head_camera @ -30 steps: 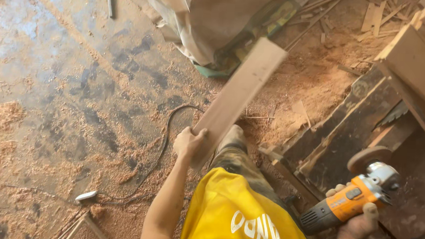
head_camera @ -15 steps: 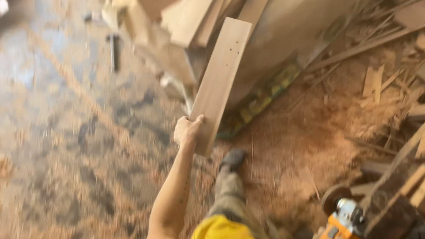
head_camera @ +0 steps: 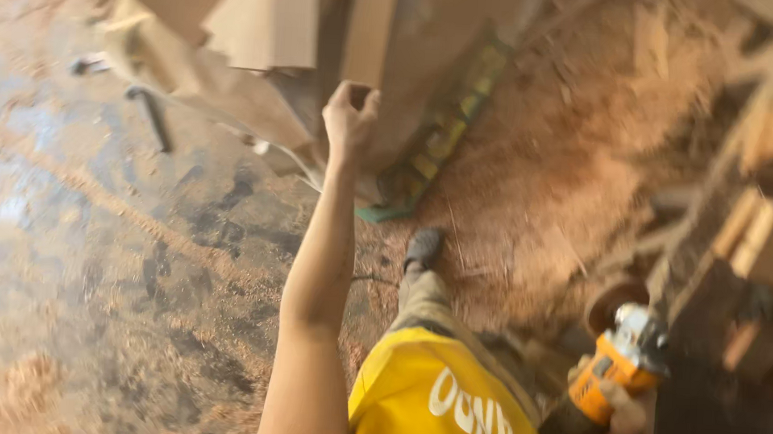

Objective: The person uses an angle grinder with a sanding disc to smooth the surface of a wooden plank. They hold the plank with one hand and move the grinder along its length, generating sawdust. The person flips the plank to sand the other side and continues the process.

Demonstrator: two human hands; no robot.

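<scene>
While sawdust covers the floor [head_camera: 89, 252] at the left, the left hand [head_camera: 350, 116] reaches out at arm's length, its fingers curled against the lower end of a plank [head_camera: 369, 24] that stands upright among stacked boards [head_camera: 256, 17]. A shoe [head_camera: 423, 246] stands on the sawdust below. Low at the right, the right hand [head_camera: 629, 419] has its fingers wrapped around the body of an orange grinder [head_camera: 614, 365], its disc [head_camera: 614, 302] pointing up beside a timber pile [head_camera: 762, 222].
</scene>
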